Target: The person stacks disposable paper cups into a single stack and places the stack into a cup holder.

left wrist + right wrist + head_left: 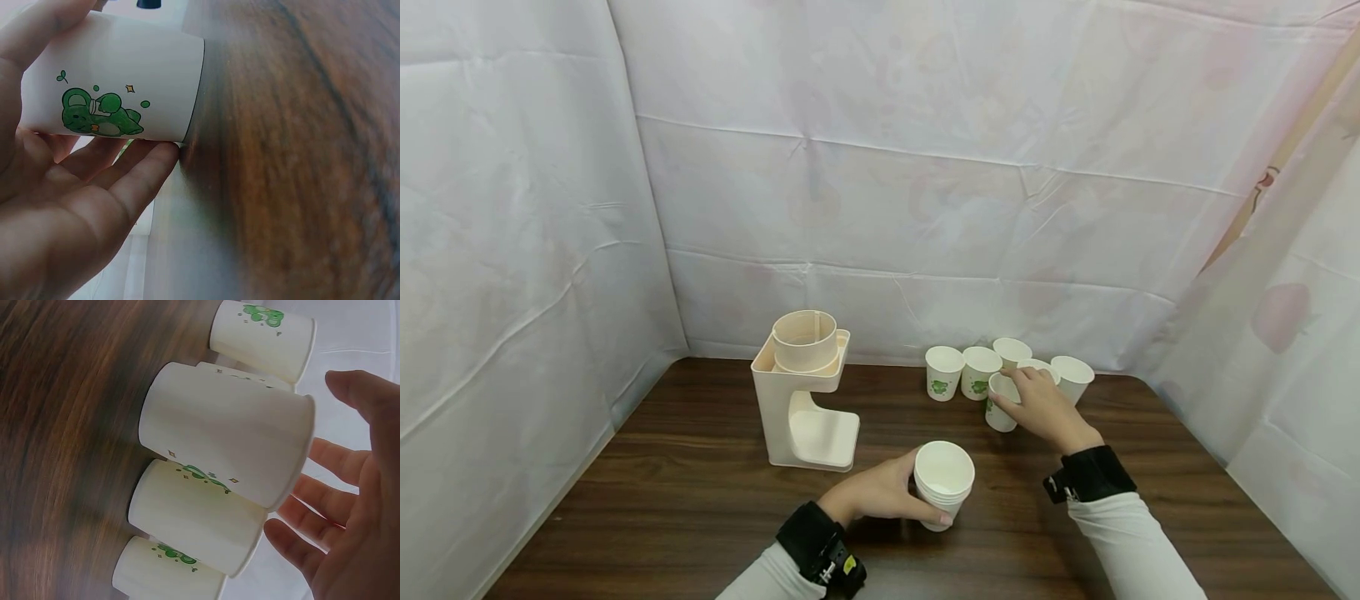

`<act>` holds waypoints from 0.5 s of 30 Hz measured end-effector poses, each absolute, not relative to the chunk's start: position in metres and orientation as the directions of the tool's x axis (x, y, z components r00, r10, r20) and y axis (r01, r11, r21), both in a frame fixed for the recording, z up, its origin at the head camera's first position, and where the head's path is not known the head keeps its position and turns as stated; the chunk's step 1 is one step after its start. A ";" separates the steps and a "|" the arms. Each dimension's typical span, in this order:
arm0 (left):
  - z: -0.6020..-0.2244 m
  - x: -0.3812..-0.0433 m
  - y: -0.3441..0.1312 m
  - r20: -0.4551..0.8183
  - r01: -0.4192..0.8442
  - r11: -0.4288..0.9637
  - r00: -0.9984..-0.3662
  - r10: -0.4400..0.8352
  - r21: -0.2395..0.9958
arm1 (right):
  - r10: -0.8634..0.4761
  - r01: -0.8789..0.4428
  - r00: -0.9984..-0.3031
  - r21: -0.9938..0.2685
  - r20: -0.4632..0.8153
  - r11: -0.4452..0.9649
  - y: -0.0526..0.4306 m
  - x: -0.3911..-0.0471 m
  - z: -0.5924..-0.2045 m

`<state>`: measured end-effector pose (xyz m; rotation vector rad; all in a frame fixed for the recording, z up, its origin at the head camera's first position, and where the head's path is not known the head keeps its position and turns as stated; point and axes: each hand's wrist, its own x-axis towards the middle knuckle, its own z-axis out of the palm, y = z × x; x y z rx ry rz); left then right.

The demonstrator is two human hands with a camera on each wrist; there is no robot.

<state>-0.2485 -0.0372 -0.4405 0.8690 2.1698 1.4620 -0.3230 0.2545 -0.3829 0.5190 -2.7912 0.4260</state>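
Note:
In the head view my left hand (887, 492) grips a small stack of white paper cups (943, 471) from the left, several rims showing at its top. The left wrist view shows a green cartoon animal printed on the cup (119, 75), its base right at the tabletop. Farther right, my right hand (1048, 408) reaches over a group of upright paper cups, nearest to the front cup (1001, 408). Seen from the right wrist, the thumb (356, 384) and fingers (337, 500) are spread about the rim of a cup (225, 431), not closed round it.
A cream-coloured plastic stand (767, 408) with a round holder (805, 342) on top stands left of the cup stack. Other cups (943, 371) stand close together at the back right of the brown wooden table (647, 500). White cloth (887, 208) hangs behind the table and along both sides.

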 end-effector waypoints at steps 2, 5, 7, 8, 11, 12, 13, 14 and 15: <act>-0.441 -0.249 -0.037 0.028 0.278 0.262 -0.734 0.679 0.924 | -0.300 -0.376 -0.904 -0.230 0.306 0.897 0.255 -0.326 -0.384; -0.442 -0.249 -0.036 0.028 0.275 0.256 -0.731 0.682 0.927 | -0.290 -0.360 -0.912 -0.228 0.291 0.905 0.255 -0.329 -0.385; -0.442 -0.249 -0.036 0.029 0.275 0.255 -0.731 0.682 0.927 | -0.291 -0.359 -0.913 -0.220 0.287 0.907 0.254 -0.331 -0.385; -0.442 -0.250 -0.036 0.031 0.276 0.254 -0.730 0.683 0.927 | -0.290 -0.356 -0.914 -0.217 0.285 0.909 0.254 -0.331 -0.385; -0.442 -0.251 -0.036 0.034 0.279 0.251 -0.729 0.683 0.927 | -0.291 -0.355 -0.914 -0.207 0.283 0.912 0.253 -0.333 -0.384; -0.443 -0.251 -0.036 0.035 0.281 0.252 -0.729 0.683 0.926 | -0.293 -0.356 -0.913 -0.202 0.283 0.912 0.253 -0.333 -0.383; -0.443 -0.251 -0.036 0.036 0.282 0.252 -0.729 0.683 0.926 | -0.293 -0.355 -0.913 -0.201 0.282 0.913 0.253 -0.333 -0.383; -0.443 -0.251 -0.037 0.036 0.282 0.252 -0.729 0.683 0.926 | -0.295 -0.356 -0.913 -0.198 0.282 0.913 0.253 -0.333 -0.382; -0.443 -0.251 -0.037 0.035 0.282 0.254 -0.730 0.683 0.925 | -0.296 -0.357 -0.913 -0.199 0.281 0.913 0.253 -0.333 -0.382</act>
